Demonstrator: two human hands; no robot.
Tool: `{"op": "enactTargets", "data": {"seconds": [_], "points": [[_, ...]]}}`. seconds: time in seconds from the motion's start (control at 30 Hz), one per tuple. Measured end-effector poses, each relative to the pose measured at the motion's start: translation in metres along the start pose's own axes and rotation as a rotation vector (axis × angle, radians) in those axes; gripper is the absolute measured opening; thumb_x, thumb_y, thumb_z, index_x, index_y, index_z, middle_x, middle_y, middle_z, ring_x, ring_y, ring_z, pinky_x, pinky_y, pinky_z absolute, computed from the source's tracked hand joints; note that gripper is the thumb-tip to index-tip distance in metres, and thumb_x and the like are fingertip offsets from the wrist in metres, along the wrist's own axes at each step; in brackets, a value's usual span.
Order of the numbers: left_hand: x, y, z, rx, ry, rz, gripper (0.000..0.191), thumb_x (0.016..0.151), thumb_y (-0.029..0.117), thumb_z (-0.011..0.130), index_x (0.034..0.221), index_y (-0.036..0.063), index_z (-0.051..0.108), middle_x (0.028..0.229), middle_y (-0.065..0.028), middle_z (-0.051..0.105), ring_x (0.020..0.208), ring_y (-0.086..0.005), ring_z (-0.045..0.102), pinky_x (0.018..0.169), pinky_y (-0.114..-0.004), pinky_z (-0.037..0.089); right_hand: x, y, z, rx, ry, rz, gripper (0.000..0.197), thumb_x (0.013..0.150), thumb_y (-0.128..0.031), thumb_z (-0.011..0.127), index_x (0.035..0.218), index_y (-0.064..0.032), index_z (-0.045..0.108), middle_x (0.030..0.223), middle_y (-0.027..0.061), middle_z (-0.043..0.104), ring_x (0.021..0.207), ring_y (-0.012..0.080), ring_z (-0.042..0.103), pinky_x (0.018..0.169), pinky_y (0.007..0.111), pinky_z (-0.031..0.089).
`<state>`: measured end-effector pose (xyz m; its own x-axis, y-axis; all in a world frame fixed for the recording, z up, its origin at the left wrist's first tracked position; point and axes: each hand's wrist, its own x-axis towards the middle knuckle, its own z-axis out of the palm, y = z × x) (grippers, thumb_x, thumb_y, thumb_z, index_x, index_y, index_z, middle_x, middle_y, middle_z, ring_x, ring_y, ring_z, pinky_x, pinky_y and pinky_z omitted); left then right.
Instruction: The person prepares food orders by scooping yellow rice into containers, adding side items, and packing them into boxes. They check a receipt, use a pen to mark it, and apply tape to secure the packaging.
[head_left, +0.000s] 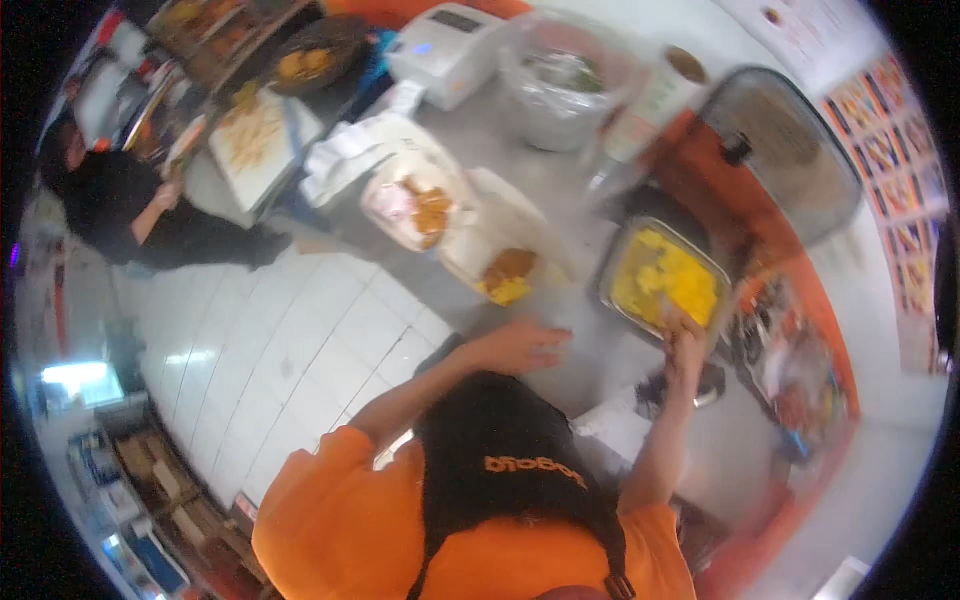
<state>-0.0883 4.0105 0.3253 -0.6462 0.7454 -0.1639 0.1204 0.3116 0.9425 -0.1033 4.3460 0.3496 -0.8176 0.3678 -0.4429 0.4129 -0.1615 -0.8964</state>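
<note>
My right hand is at the near rim of a rectangular metal pan of yellow food, perhaps scrambled egg or rice. A pale, blurred spoon-like utensil reaches from its closed fingers into the food. Held over the counter edge, my left hand is empty with the fingers apart. Just beyond it lies an open clamshell takeaway box with brown food and a little yellow food in it. Farther off, a second open box contains orange-brown pieces and something pinkish white.
Behind the boxes stand a white label printer or scale and a plastic-lined tub. A clear-lidded container and bagged items line the right side. At left, a person in black works beside a white cutting board.
</note>
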Motion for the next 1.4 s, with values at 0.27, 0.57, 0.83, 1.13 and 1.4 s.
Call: {"op": "enactTargets", "data": {"seconds": [0.27,0.57,0.83,1.13,1.4], "points": [[-0.145,-0.083,-0.08,-0.183,0.899,-0.482,0.04,0.098,0.009,0.063,0.138,0.0053,0.058,0.124,-0.0099,0.068,0.099,-0.0103,0.063,0.089,-0.029,0.053,-0.084,-0.031,0.152,0.037,-0.45,0.076,0.026,0.098,-0.013,0.063,0.115,0.0065,0.068,0.083,0.0104,0.072,0.051,0.0054,0.048,0.043,0.021,0.033],[-0.12,-0.128,-0.129,-0.517,1.181,-0.266,0.058,0.097,0.004,0.061,0.15,-0.003,0.038,0.149,-0.0144,0.049,0.114,-0.0174,0.059,0.096,-0.032,0.052,-0.043,0.08,0.362,-0.817,-0.559,-1.048,0.034,0.087,-0.006,0.059,0.12,0.0035,0.063,0.1,0.0141,0.071,0.091,0.027,0.071,0.072,0.036,0.057],[-0.101,-0.17,-0.122,-0.512,1.128,-0.154,0.069,0.096,0.002,0.064,0.155,0.0031,0.03,0.122,-0.011,0.063,0.108,-0.0187,0.063,0.093,-0.032,0.052,-0.049,0.063,0.337,-0.793,-0.404,-1.136,0.039,0.083,-0.007,0.062,0.122,-0.001,0.064,0.113,0.0175,0.071,0.099,0.0301,0.071,0.077,0.04,0.059],[-0.056,-0.132,-0.143,-0.486,0.95,-0.229,0.068,0.098,0.013,0.067,0.153,-0.0028,0.031,0.142,-0.012,0.051,0.109,-0.0207,0.061,0.094,-0.033,0.053,-0.069,0.001,0.16,0.124,0.362,-0.476,0.021,0.099,-0.009,0.058,0.112,0.0023,0.071,0.09,0.0049,0.076,0.073,0.0082,0.063,0.063,0.025,0.05],[-0.03,-0.093,-0.103,-0.465,0.875,-0.287,0.056,0.098,0.003,0.061,0.149,-0.0039,0.037,0.144,-0.0139,0.05,0.125,-0.023,0.052,0.103,-0.038,0.048,-0.024,0.028,0.003,-0.514,0.482,-0.435,0.024,0.095,-0.014,0.066,0.116,-0.0075,0.074,0.088,0.0198,0.075,0.07,0.0233,0.073,0.066,0.032,0.055]]}}
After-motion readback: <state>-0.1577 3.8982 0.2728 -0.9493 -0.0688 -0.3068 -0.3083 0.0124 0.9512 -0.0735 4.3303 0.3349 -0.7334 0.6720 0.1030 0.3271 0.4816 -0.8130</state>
